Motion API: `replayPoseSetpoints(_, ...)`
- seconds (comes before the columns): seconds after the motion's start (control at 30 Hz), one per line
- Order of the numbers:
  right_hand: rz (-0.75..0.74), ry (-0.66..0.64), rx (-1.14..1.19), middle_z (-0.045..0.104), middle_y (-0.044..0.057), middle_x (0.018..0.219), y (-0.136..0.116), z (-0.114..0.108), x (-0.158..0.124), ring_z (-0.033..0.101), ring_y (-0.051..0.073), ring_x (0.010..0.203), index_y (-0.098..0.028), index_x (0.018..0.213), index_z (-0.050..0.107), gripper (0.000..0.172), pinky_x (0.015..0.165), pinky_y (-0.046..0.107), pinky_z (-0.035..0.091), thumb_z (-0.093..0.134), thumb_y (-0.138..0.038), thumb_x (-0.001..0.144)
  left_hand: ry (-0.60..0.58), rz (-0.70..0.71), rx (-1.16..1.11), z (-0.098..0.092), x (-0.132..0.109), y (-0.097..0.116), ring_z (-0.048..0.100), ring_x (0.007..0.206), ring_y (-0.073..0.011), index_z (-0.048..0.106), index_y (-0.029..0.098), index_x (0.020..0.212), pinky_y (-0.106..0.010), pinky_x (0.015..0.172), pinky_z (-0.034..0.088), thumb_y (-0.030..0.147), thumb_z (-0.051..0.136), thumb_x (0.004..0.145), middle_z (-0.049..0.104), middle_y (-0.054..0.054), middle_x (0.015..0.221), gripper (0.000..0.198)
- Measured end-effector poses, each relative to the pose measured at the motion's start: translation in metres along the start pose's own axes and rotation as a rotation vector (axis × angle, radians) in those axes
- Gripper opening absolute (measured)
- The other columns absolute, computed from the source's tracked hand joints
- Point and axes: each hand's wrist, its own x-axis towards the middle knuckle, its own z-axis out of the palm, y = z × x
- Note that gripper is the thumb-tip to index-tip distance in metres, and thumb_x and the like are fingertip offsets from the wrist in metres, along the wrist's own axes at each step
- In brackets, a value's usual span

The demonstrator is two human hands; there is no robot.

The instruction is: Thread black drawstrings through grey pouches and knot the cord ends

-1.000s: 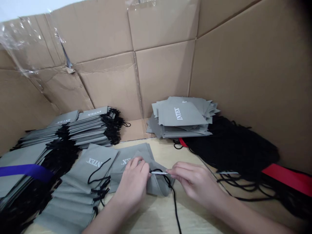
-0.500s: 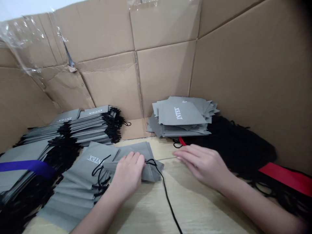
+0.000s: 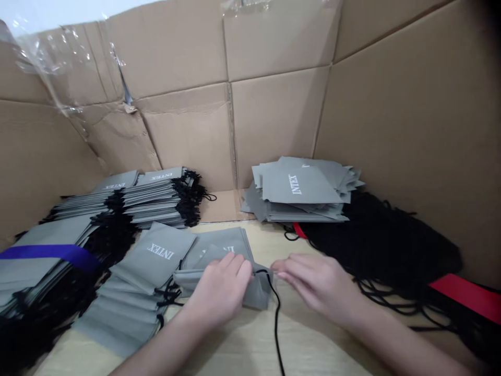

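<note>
My left hand (image 3: 225, 287) is closed on a flat grey fabric pouch (image 3: 258, 293), held just above the table. A black cord (image 3: 277, 324) comes out at the pouch's right end and trails down toward the front edge. Fingertips pinched, my right hand (image 3: 313, 282) is at the pouch's right corner; what lies between them is too small to make out. Beneath and behind the left hand are more grey pouches (image 3: 219, 239) printed INTEX. Just left of it, a fanned row of pouches (image 3: 129, 308) with black cords lies on the table.
Neat stacks of corded pouches (image 3: 152, 201) stand at the back left, near a bundle under a blue band (image 3: 50, 252). A loose pile of grey pouches (image 3: 301, 185) sits at the back right beside black cords (image 3: 391, 240) with a red band (image 3: 465, 295). Cardboard walls (image 3: 274, 115) surround the table.
My right hand has moved left and down to the pouch's right corner, closing the gap to my left hand. The left hand keeps its hold. The view has shifted slightly.
</note>
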Motion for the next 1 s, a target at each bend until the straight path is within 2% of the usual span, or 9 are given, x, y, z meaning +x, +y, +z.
replayPoseSetpoints(0.07, 0.008, -0.010, -0.017, 0.068, 0.004, 0.077, 0.012, -0.008, 0.000, 0.062, 0.014, 0.067, -0.018, 0.087, 0.063, 0.020, 0.059, 0.023, 0.043, 0.044, -0.022, 0.090, 0.020, -0.017, -0.002, -0.002, 0.000, -0.005, 0.049, 0.074, -0.0200, 0.048, 0.017, 0.078, -0.029, 0.057, 0.038, 0.016, 0.035, 0.090, 0.055, -0.004, 0.078, 0.018)
replayPoseSetpoints(0.17, -0.011, 0.007, -0.018, 0.066, 0.003, 0.067, 0.021, -0.010, 0.000, 0.061, 0.013, 0.059, -0.018, 0.078, 0.061, 0.024, 0.054, 0.023, 0.043, 0.040, -0.017, 0.089, 0.030, -0.021, -0.013, -0.003, 0.001, -0.008, 0.050, 0.075, -0.0200, 0.048, 0.017, 0.080, -0.030, 0.057, 0.039, 0.019, 0.034, 0.091, 0.055, -0.004, 0.079, 0.018)
replayPoseSetpoints(0.47, -0.052, 0.051, 0.005, 0.064, 0.003, 0.063, -0.002, 0.008, -0.002, 0.060, 0.014, 0.054, -0.018, 0.073, 0.059, 0.030, 0.050, 0.024, 0.043, 0.034, -0.011, 0.087, -0.003, 0.037, -0.049, 0.000, 0.003, 0.003, 0.051, 0.072, -0.0184, 0.048, 0.017, 0.079, -0.028, 0.050, 0.038, 0.016, 0.038, 0.090, 0.056, -0.002, 0.077, 0.015)
replayPoseSetpoints(0.63, -0.067, 0.079, -0.006, 0.065, 0.003, 0.062, -0.007, 0.012, -0.004, 0.061, 0.014, 0.053, -0.018, 0.071, 0.058, 0.026, 0.049, 0.024, 0.042, 0.038, -0.009, 0.085, 0.062, 0.087, -0.058, 0.001, 0.004, 0.007, 0.051, 0.073, -0.0184, 0.049, 0.016, 0.080, -0.028, 0.049, 0.037, 0.021, 0.036, 0.092, 0.056, -0.003, 0.078, 0.019)
replayPoseSetpoints(0.77, -0.009, 0.090, 0.001, 0.066, 0.001, 0.062, -0.004, 0.013, -0.004, 0.061, 0.013, 0.053, -0.019, 0.072, 0.058, 0.024, 0.050, 0.023, 0.041, 0.040, -0.009, 0.083, 0.116, 0.047, -0.100, 0.000, 0.004, 0.005, 0.051, 0.072, -0.0169, 0.051, 0.016, 0.079, -0.027, 0.051, 0.037, 0.026, 0.032, 0.094, 0.056, -0.002, 0.075, 0.025)
replayPoseSetpoints(1.0, 0.054, 0.053, -0.015, 0.067, 0.001, 0.064, 0.004, 0.013, -0.007, 0.062, 0.014, 0.055, -0.020, 0.073, 0.061, 0.025, 0.052, 0.024, 0.043, 0.040, -0.011, 0.083, 0.085, -0.065, -0.285, -0.001, 0.000, 0.003, 0.052, 0.079, -0.0152, 0.056, 0.021, 0.085, -0.024, 0.059, 0.040, 0.030, 0.036, 0.093, 0.059, -0.001, 0.082, 0.023)
